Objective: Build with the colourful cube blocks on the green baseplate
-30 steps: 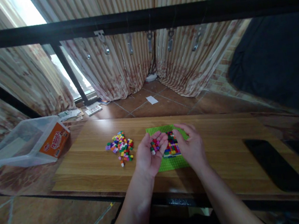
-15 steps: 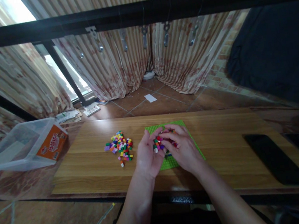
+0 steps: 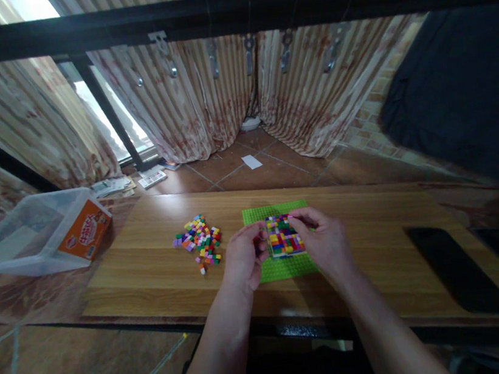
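A block of many-coloured toy bricks [image 3: 284, 240] is built up on a green studded baseplate [image 3: 288, 269]. At its left side is my left hand [image 3: 243, 258], turned edge-on with the fingers curled in. Loose bricks lay in that palm a moment ago; the curled fingers now hide them. My right hand [image 3: 328, 241] reaches over the block's far right corner. Its thumb and index finger pinch a small pinkish brick at the top surface, mostly covered by the fingertips. Left of the baseplate lies a heap of loose toy bricks [image 3: 201, 236].
The wooden board [image 3: 151, 279] carries all of this. A clear plastic bin [image 3: 31, 240] with an orange label stands at the left. On the right lies a flat black slab [image 3: 458, 270], phone-like. A dark bar [image 3: 227, 15] crosses ahead, with hooks beneath it.
My hands have drawn apart, uncovering the brick block. My left palm has turned from facing up to edge-on, its fingers curling. The right hand has moved rightward to the block's far corner.
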The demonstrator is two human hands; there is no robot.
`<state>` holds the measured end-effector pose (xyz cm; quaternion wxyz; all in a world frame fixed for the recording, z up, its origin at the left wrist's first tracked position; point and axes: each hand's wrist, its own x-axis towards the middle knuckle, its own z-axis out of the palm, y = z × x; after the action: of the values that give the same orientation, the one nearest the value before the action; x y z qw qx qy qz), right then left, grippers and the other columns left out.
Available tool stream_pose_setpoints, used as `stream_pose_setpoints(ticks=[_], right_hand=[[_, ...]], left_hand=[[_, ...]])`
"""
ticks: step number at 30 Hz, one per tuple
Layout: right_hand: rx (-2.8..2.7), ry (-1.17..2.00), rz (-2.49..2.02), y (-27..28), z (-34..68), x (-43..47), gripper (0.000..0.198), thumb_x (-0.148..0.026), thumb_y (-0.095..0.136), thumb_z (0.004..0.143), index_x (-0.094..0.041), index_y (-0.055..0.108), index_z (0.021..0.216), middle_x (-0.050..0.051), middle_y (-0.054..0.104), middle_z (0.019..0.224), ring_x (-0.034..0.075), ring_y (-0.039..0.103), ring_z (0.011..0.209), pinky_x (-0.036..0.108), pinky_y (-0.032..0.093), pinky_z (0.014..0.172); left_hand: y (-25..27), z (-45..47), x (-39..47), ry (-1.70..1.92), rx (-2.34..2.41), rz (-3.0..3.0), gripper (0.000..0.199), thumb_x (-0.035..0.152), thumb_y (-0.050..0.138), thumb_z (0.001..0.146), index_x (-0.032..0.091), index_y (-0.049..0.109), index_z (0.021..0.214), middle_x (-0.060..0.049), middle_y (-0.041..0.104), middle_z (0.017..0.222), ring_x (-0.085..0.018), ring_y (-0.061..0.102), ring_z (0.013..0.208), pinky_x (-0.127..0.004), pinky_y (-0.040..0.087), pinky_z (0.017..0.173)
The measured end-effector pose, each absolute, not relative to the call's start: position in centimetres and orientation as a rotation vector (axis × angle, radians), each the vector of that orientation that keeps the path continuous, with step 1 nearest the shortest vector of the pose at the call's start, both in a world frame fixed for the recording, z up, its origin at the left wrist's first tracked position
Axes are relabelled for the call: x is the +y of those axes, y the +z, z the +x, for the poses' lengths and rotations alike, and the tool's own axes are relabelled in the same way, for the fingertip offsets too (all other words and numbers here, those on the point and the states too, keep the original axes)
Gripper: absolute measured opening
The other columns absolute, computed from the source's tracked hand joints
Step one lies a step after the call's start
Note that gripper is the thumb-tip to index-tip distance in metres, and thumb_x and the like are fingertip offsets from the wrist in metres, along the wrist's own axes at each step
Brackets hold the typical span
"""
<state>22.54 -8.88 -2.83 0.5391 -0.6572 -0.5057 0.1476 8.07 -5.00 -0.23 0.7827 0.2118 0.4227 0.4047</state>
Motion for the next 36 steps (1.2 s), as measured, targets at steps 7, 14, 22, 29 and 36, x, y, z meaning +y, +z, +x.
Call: stream_pose_setpoints(ticks=[7,14,22,29,36], right_hand=[[-1.526,0.212,-1.617,-2.8,21.7,-8.5,0.020,-0.026,0.052,0.087,-0.023,0.072,0.085,0.005,0.066,0.086,0.020,0.062,0.080,0.035,0.050,0.075],[-1.707,0.005,-1.733,-3.7,21.3,-7.8,0.019,-0.021,0.054,0.085,-0.024,0.072,0.082,0.007,0.062,0.087,0.024,0.055,0.089,0.040,0.047,0.080],[-1.519,0.078,-1.725,-3.6,21.5,-7.7,0.014,-0.025,0.058,0.081,-0.024,0.072,0.083,0.007,0.064,0.091,0.025,0.057,0.092,0.043,0.046,0.083],[-1.375,0.114,-1.727,-4.2,22.2,-7.5,0.021,-0.033,0.057,0.083,-0.021,0.071,0.094,0.011,0.066,0.102,0.027,0.057,0.103,0.047,0.043,0.094],[-1.301,0.179,-1.760,-5.0,21.9,-6.9,0.024,-0.037,0.062,0.078,-0.020,0.070,0.094,0.011,0.066,0.104,0.027,0.059,0.102,0.048,0.043,0.095]], left_hand=[[-0.6,8.6,-5.7,0.788,0.970,0.674,0.014,0.022,0.064,0.073,0.012,0.066,0.082,0.006,0.047,0.054,0.000,0.024,0.037,-0.019,0.011,0.040],[-1.7,9.1,-5.6,0.819,1.047,0.919,0.014,0.026,0.057,0.076,0.015,0.065,0.072,0.004,0.048,0.050,-0.005,0.029,0.040,-0.021,0.018,0.042],[-2.3,9.4,-5.6,0.826,1.046,1.072,0.019,0.028,0.052,0.077,0.017,0.062,0.065,0.002,0.048,0.050,-0.008,0.035,0.045,-0.022,0.024,0.045],[-2.6,9.7,-5.6,0.828,1.060,1.127,0.020,0.025,0.050,0.079,0.016,0.063,0.066,0.003,0.049,0.052,-0.008,0.035,0.045,-0.022,0.026,0.047],[-2.3,9.6,-5.7,0.822,1.068,1.155,0.020,0.023,0.049,0.080,0.016,0.064,0.069,0.003,0.049,0.052,-0.008,0.035,0.045,-0.022,0.027,0.048]])
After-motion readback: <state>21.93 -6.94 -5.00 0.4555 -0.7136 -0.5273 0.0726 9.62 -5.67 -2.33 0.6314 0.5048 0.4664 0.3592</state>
